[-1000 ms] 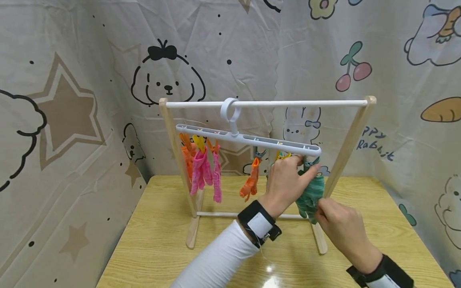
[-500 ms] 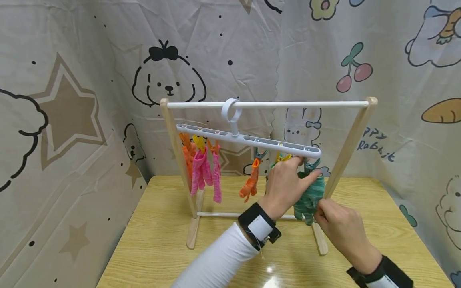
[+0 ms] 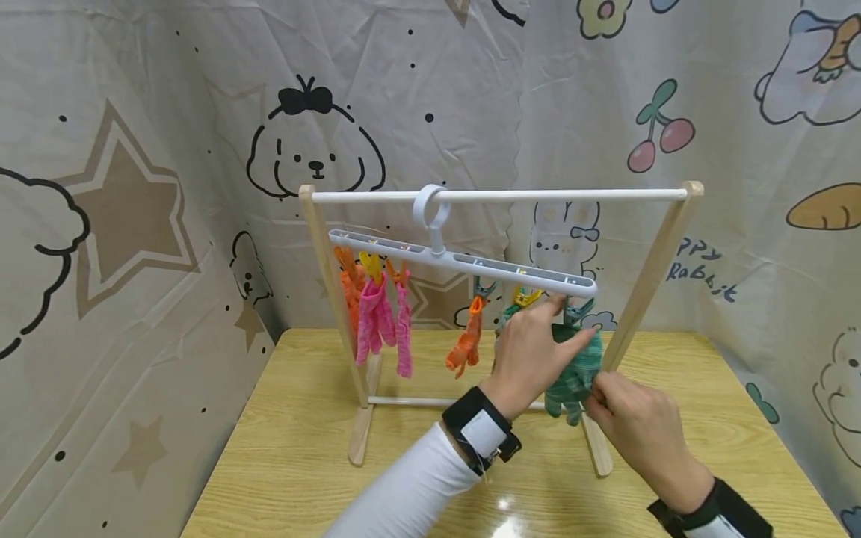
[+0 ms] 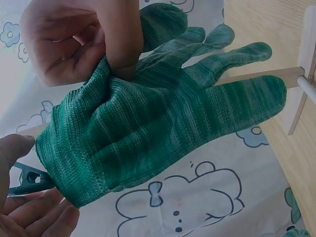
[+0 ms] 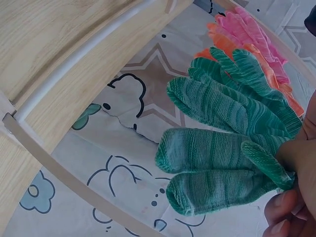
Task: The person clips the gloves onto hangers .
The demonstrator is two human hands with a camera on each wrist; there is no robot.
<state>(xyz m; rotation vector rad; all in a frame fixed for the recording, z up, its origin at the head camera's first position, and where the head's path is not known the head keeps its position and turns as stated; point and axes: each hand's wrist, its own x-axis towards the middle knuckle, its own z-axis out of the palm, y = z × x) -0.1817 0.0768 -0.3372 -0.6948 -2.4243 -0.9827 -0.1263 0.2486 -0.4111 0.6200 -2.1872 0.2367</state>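
A green striped knit glove (image 3: pixel 580 370) hangs at the low right end of the white hanger (image 3: pixel 430 254). A dark green clip (image 4: pixel 32 181) grips its cuff. My right hand (image 3: pixel 639 422) pinches the glove's side between thumb and bent fingers, plainest in the left wrist view. My left hand (image 3: pixel 528 355) is at the cuff, its thumb stretched out on the near side. In the left wrist view the left thumb and fingers lie to either side of the clip, with a gap between thumb and clip. A second green glove (image 5: pixel 242 79) hangs behind, mostly hidden by my left hand in the head view.
The hanger hooks over the white top rod (image 3: pixel 572 195) of a wooden rack (image 3: pixel 649 276) on the table (image 3: pixel 269 448). An orange glove (image 3: pixel 466 344) and pink gloves (image 3: pixel 377 317) hang farther left. A yellow clip (image 3: pixel 526 297) sits beside my left fingers.
The left thumb has slid down from the clip over the glove's cuff. The green glove has shifted slightly left and down. My right hand keeps its pinch.
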